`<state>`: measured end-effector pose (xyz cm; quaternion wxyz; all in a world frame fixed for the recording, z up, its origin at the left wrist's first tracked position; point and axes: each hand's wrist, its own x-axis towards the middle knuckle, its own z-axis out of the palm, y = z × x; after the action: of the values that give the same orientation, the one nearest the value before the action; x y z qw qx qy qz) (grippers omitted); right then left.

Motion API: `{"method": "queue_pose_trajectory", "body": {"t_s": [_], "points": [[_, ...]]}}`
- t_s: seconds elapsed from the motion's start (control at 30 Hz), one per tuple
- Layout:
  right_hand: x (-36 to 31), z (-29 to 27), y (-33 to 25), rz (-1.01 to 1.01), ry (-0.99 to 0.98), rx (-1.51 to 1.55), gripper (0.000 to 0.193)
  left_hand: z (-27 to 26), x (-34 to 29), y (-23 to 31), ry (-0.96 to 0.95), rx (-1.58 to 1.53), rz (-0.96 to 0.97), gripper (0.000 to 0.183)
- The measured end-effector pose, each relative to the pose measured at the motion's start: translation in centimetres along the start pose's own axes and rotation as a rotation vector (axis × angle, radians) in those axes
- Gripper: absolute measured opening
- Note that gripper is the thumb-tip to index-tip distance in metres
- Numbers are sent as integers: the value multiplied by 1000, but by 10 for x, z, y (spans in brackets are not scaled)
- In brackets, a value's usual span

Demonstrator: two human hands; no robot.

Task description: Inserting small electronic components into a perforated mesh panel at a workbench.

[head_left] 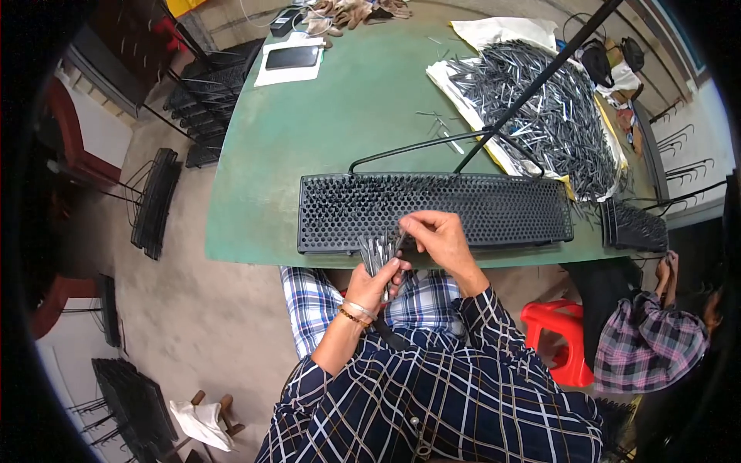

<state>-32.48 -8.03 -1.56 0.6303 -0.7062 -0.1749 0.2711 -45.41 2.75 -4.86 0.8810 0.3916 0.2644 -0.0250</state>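
My left hand (367, 287) is closed around a bundle of slim metal pieces (375, 251), which fan upward at the near edge of the table. Just above and to the right, my right hand (444, 245) pinches a single slim piece at the bundle's side. Directly beyond both hands lies a long black perforated rack (509, 212) with rows of round holes. Its left part holds many dark pieces standing in the holes; the holes toward the right show fewer. A black wire handle (409, 157) rises from the rack's far side.
On the green table (324, 116), a heap of slim metal pieces (532, 108) lies on white sacking at right. A phone (292, 58) and gloves (355, 14) are farther back. At right, a co-worker's hands (668, 270) are near another rack (637, 226), beside a red stool (559, 339).
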Motion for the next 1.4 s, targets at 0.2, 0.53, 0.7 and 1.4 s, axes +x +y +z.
{"method": "queue_pose_trajectory", "body": {"t_s": [0.2,0.53,0.7,1.4], "points": [[30,-4,-10,-308,246,-126,17,-1,4,-6,2,-1,-41,24],[47,8,7,-670,222,-468,13,5,0,0,46,59,-109,25],[44,12,4,-696,151,-647,14,8,-1,1,124,56,-138,25],[35,-10,-9,-198,295,-111,20,-12,8,-11,-131,-35,-138,18]]}}
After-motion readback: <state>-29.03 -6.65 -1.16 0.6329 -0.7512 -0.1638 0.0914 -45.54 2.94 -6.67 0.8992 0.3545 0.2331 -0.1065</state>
